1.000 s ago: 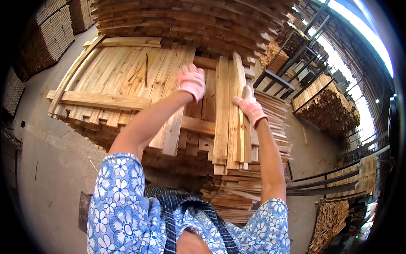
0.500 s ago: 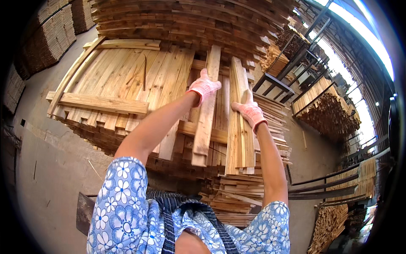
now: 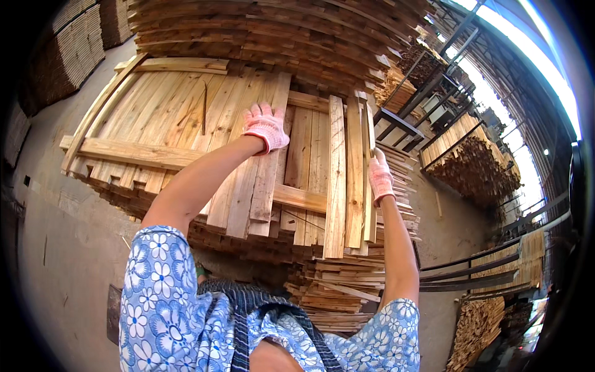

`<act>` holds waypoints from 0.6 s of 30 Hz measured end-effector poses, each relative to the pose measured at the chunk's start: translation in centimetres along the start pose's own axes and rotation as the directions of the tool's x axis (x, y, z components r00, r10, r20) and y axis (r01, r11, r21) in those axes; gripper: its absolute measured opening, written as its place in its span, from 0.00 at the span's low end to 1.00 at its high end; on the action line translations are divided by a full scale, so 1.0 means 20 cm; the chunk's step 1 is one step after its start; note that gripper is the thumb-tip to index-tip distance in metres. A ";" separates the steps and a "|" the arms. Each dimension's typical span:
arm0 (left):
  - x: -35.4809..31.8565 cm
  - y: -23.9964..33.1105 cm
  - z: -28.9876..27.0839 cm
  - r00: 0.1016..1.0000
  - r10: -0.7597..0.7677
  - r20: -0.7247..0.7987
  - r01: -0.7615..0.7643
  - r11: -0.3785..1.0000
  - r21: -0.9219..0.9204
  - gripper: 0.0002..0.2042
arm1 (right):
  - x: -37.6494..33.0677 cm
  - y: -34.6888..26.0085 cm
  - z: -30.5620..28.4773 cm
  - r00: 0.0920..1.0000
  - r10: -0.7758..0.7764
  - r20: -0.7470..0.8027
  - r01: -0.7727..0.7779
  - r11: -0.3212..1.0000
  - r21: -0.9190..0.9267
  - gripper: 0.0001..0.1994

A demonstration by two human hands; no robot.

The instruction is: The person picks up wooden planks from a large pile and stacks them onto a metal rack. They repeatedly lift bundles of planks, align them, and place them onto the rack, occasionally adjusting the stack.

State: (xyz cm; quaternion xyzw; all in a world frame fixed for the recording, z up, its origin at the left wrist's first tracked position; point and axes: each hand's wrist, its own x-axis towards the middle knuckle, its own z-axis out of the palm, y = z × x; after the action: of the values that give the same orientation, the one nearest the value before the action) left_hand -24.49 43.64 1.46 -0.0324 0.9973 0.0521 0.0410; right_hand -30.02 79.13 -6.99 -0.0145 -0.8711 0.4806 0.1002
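Observation:
Under my left hand (image 3: 266,127), in a pink knitted glove, lies a wooden board (image 3: 268,173) at the right end of a row of boards laid side by side. That hand is open, with its fingers spread flat on the wood. My right hand (image 3: 380,177), also gloved, rests against the outer edge of a narrow plank (image 3: 370,214) at the stack's right side. Its visible fingers are straight; some are hidden. Left of this plank are another plank (image 3: 354,180) and a pale board (image 3: 335,180). Between the hands, a crosswise slat (image 3: 300,198) shows over lower boards.
Crosswise slats (image 3: 136,153) lie on the row's left part, beside a thin dark stick (image 3: 204,108). A tall lumber stack (image 3: 273,37) rises behind. Loose strips (image 3: 341,285) are piled near me. A black metal frame (image 3: 400,124) stands at right, with bundled wood (image 3: 477,167) beyond.
My left hand has shifted left, and the board it was on now lies against the row. My right hand has slid to the outer edge; the boards there have spread apart.

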 end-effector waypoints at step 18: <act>0.05 0.40 0.08 0.994 -0.106 -0.039 0.041 0.659 -0.751 0.40 | -0.20 -0.62 0.07 0.980 -0.145 0.133 0.196 0.661 -0.724 0.22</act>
State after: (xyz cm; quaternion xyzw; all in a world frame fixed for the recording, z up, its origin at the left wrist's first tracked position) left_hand -25.90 51.61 0.55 -0.0884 0.8864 0.4542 -0.0133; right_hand -25.47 70.73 2.04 0.0434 -0.9905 0.0799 0.1029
